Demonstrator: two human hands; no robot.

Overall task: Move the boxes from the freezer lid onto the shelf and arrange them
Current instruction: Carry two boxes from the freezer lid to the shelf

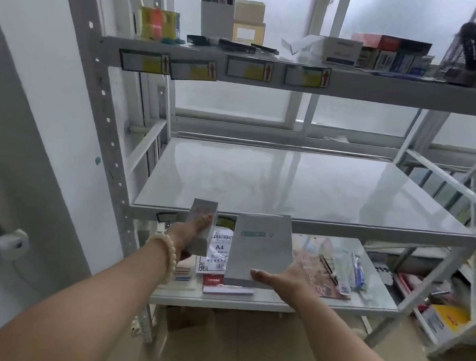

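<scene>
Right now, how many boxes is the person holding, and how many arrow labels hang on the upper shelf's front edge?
Held boxes: 2 (narrow box, left hand; flat box, right hand)
Arrow labels: 4
Total: 6

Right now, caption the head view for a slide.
Left hand holds a narrow box, right hand a flat white box, in front of the middle shelf.

Bright window [374, 25] backlight; shelf [306, 187] glare; edges warped, blurred
</scene>
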